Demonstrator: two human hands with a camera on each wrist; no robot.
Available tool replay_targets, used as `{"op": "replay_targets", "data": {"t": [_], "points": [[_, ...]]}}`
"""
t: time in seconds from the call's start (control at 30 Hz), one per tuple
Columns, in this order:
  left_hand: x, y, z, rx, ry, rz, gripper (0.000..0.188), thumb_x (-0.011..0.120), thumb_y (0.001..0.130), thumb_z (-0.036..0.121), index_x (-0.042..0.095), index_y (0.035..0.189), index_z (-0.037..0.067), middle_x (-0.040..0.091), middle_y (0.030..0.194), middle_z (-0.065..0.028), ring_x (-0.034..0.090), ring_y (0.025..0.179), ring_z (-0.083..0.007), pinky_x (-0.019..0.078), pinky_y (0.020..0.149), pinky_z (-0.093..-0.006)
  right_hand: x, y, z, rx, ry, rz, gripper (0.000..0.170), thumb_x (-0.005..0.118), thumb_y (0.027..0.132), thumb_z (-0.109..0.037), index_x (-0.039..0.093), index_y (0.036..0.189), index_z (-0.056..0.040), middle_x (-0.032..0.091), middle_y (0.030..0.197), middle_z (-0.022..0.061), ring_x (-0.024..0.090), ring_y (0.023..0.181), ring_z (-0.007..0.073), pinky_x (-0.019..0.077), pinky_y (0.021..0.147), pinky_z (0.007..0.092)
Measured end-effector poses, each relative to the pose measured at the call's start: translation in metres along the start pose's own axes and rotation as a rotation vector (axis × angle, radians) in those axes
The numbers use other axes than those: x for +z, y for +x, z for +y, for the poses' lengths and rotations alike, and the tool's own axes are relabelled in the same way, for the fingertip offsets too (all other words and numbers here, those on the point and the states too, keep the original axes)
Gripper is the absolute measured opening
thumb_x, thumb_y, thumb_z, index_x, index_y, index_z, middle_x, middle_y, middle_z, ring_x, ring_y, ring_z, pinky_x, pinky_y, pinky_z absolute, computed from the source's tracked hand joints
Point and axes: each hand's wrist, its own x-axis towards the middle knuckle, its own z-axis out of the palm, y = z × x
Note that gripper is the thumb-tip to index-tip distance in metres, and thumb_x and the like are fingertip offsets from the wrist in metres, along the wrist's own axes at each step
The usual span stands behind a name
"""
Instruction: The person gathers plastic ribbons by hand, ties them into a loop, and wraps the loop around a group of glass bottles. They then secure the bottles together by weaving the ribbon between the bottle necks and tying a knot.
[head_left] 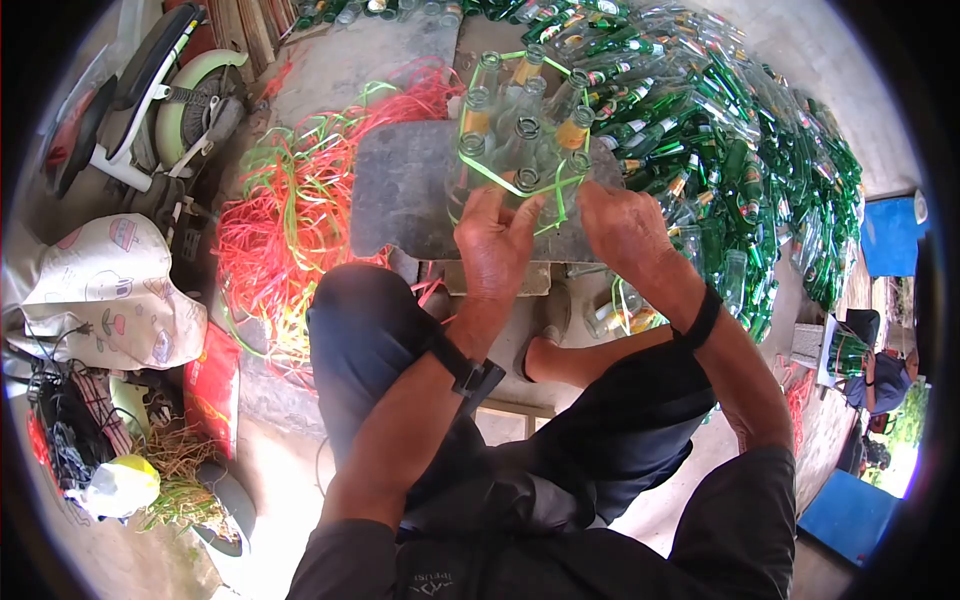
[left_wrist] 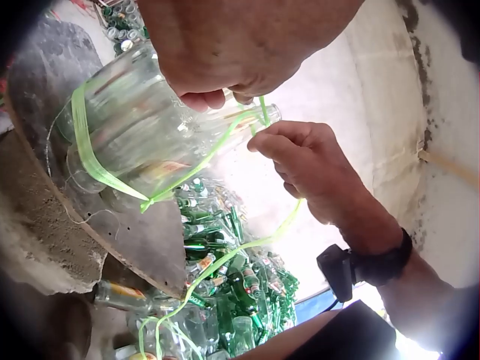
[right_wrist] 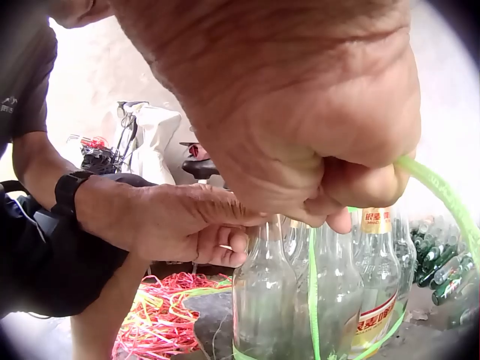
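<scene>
Several clear glass bottles (head_left: 516, 152) stand bundled upright on a dark board (head_left: 400, 190), with green plastic strap (head_left: 498, 180) around their necks. In the right wrist view another strap (right_wrist: 313, 300) runs around the lower bodies. My left hand (head_left: 494, 240) is at the near side of the bundle, its fingers curled by the front bottle neck and the strap. My right hand (head_left: 630, 228) pinches green strap at the bundle's right corner; in the right wrist view, the strap (right_wrist: 442, 187) trails out from its curled fingers.
Red and green strap lies in a tangled heap (head_left: 290, 210) at the left. A large pile of green bottles (head_left: 740, 150) spreads at the right. Loose bottles (head_left: 610, 315) lie below the board. A scooter (head_left: 170, 110) stands at the upper left, and a person (head_left: 885, 380) is at the far right.
</scene>
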Motion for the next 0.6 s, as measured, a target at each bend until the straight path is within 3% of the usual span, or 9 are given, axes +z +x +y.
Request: {"op": "replay_targets", "data": {"t": [0.37,0.43,0.53,0.6], "points": [[-0.005,-0.006,0.007,-0.095,0.002,-0.058,0.037,0.077,0.086,0.005,0.066,0.119,-0.004,0.065,0.095,-0.0147,0.063,0.065,-0.0179,0.0513,0.062,-0.0325,0.007,-0.002,-0.004,0.044,0.031,0.065,0.007,0.057,0.089,-0.008,0.052,0.086,-0.0039,0.062,0.067,0.0164,0.065,0.062,0.0398,0.0517,0.055,0.0493],[-0.002,-0.01,0.006,-0.14,-0.02,0.01,0.034,0.075,0.087,0.005,0.065,0.117,-0.005,0.065,0.093,-0.0139,0.063,0.067,-0.0197,0.0512,0.063,-0.0327,0.007,-0.003,-0.004,0.045,0.027,0.064,0.007,0.057,0.089,-0.007,0.051,0.086,-0.004,0.062,0.067,0.0165,0.065,0.063,0.0397,0.0518,0.056,0.0492],[-0.002,-0.019,0.011,-0.05,-0.046,0.102,0.031,0.073,0.089,0.006,0.064,0.115,-0.007,0.065,0.094,-0.0153,0.064,0.069,-0.0211,0.0519,0.064,-0.0336,0.006,-0.003,-0.006,0.081,0.024,0.04,0.007,0.058,0.089,-0.008,0.052,0.087,-0.004,0.062,0.067,0.017,0.065,0.064,0.0397,0.0521,0.056,0.049],[-0.004,-0.026,0.009,0.051,-0.008,0.034,0.03,0.072,0.09,0.007,0.063,0.116,-0.004,0.066,0.094,-0.0131,0.063,0.07,-0.0169,0.0515,0.063,-0.0321,0.007,-0.003,-0.006,0.094,0.023,0.048,0.007,0.058,0.088,-0.008,0.052,0.087,-0.0039,0.062,0.068,0.0172,0.066,0.064,0.0389,0.0527,0.056,0.0484]]}}
